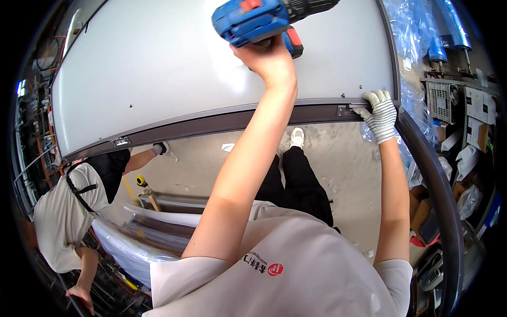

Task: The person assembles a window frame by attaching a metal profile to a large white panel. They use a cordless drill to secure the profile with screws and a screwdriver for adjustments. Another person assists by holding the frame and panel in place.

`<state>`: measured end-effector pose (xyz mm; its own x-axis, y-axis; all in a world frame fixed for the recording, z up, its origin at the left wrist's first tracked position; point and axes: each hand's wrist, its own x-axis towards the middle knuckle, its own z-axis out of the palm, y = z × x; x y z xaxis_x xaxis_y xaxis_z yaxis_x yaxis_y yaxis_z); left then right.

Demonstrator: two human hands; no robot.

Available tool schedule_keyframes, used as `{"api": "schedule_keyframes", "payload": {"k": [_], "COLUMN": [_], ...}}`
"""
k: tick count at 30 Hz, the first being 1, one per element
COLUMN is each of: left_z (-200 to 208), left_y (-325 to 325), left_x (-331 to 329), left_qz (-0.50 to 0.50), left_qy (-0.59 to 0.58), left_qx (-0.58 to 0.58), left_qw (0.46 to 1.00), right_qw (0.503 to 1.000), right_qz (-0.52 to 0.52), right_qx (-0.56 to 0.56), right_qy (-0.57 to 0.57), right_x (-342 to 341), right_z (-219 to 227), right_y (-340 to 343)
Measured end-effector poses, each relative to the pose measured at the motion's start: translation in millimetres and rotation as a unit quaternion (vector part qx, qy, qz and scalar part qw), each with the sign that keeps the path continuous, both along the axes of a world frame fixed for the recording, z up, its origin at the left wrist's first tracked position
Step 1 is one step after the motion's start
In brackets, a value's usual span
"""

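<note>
A cordless drill (251,22) and framed panel (158,63) show a workshop.

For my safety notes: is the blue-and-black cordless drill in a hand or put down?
In a hand: the bare left hand grips the drill over the pale, flat panel.

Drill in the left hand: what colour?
Drill: mostly blue, with red and black parts; best seen in the head view.

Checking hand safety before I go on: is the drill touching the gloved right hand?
Apart: the head view shows the drill in the left hand, with a wide stretch of pale panel between it and the gloved right hand.
</note>
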<state>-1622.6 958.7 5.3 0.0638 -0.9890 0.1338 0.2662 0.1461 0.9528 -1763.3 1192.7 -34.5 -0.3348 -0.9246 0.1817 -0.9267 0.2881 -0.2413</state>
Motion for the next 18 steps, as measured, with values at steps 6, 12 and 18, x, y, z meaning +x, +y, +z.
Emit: {"api": "schedule_keyframes", "payload": {"k": [6,12,18], "left_z": [-9.3,-27.6,-71.6], "left_y": [-0.8,79.9,134.3], "left_x": [11.7,71.6,16.1], "left_qz": [-0.035,-0.074,-0.266], "left_qy": [-0.141,-0.366,-0.411], "left_qx": [-0.067,-0.212,-0.341], "left_qw": [0.987,0.903,0.803], "right_qw": [1.0,1.0,1.0], "right_qz": [-0.003,-0.004,0.014], "right_qx": [0.004,0.001,-0.002], "right_qy": [0.004,-0.005,0.002], "right_x": [-0.3,-3.5,-7.6], "right_z": [0.0,-2.4,-3.1], "right_y": [-0.3,5.4,2.6]}}
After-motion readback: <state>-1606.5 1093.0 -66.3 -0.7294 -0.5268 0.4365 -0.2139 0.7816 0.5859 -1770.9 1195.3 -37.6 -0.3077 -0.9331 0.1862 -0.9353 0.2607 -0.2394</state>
